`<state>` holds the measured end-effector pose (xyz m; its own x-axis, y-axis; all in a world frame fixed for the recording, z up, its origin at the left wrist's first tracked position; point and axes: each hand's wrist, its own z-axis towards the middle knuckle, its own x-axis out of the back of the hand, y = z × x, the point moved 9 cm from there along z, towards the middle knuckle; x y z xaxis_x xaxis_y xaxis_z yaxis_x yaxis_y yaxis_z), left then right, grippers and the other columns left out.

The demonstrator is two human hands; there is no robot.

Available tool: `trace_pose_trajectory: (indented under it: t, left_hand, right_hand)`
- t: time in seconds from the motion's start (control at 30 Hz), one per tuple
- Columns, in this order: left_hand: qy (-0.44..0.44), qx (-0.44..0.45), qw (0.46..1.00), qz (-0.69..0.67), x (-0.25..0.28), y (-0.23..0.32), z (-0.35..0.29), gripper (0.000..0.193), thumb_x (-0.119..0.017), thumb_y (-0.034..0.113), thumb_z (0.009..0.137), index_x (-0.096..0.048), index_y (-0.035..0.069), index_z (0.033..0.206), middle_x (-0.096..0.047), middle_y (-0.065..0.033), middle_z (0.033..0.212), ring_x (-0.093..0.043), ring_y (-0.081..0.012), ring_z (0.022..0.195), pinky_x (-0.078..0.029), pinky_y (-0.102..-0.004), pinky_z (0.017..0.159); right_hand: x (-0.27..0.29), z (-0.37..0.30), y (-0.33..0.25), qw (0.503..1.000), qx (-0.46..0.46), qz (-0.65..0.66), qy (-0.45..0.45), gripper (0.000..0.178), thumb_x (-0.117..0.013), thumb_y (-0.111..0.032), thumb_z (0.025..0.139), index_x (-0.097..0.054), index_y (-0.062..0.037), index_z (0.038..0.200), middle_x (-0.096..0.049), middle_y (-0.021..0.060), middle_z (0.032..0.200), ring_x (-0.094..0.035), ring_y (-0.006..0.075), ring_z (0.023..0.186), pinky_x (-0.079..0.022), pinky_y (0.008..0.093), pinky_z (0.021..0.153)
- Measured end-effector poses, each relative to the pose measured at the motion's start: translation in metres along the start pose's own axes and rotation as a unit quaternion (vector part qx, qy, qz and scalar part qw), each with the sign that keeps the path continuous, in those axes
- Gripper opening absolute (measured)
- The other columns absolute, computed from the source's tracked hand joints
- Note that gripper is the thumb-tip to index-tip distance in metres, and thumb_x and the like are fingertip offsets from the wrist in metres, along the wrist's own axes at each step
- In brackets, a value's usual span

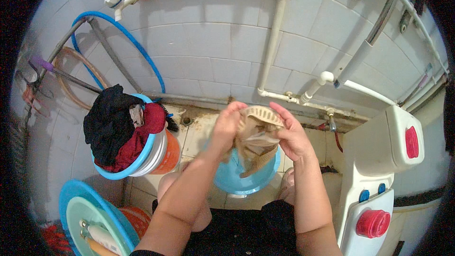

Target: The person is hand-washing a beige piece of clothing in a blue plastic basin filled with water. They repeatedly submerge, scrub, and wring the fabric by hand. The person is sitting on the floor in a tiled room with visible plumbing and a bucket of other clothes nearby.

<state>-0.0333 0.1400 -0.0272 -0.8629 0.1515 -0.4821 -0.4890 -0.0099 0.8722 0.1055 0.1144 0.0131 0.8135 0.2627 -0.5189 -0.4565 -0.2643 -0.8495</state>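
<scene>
Beige cloth [251,152] held above the blue basin [263,178]. Grip: the left hand [226,127] and right hand [294,137] pinch its 2 opposite sides. For good handling, hold the 2 sides evenly, thumbs near the edge, and keep the loose folds over the basin. The cloth appears thin and crumpled, partly sheer at its centre, with a paler, dark-barred band [263,113] on top.
</scene>
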Motion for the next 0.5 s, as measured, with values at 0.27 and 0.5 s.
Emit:
trace_pose_trajectory:
  t: [0.27,0.5]
  left_hand:
    - [-0.023,0.181,0.972,-0.146,-0.006,0.026,-0.005,0.021,-0.04,0.008,0.08,-0.049,0.005,0.099,-0.056,-0.0073,0.082,-0.055,-0.0156,0.078,-0.046,-0.028,0.069]
    - [-0.016,0.171,0.982,-0.075,0.002,0.024,-0.005,0.019,-0.047,0.015,0.085,-0.049,0.006,0.101,-0.057,-0.0039,0.084,-0.055,-0.0122,0.077,-0.044,-0.0247,0.069]
  right_hand:
    - [0.016,0.005,0.027,0.953,-0.031,-0.3,0.005,0.027,-0.061,-0.016,0.081,-0.06,-0.003,0.105,-0.062,0.0047,0.096,-0.056,0.0111,0.082,-0.045,0.0259,0.073]
    - [-0.004,-0.007,0.041,0.991,-0.112,0.049,-0.051,0.041,-0.054,-0.032,0.086,-0.052,-0.0008,0.113,-0.058,0.009,0.11,-0.056,0.0182,0.098,-0.044,0.0314,0.086]
